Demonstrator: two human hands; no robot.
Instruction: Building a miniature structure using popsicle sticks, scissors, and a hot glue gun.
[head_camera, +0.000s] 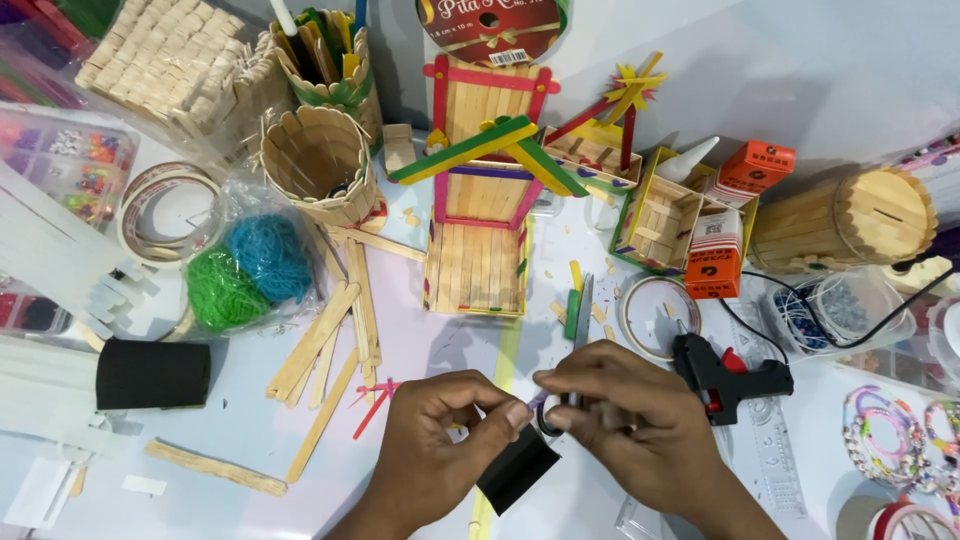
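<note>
My left hand (440, 440) and my right hand (625, 425) meet at the table's front edge. Together they pinch a small black piece of paper or foam (517, 470), and a small dark ring-like part (547, 415) sits between the fingertips. My left thumb and forefinger press on its upper edge. My right fingers curl around it from the right. Just above my right hand lie a green stick (572, 313) and a grey blade-like tool (583, 310).
A black glue gun (722, 375) lies right of my hands. A stick-built house model (482, 190), stick cups (318, 160), loose wooden sticks (325, 345), bagged blue and green yarn (245, 270), a black roll (152, 373), tape rolls and bead boxes crowd the white table (860, 70).
</note>
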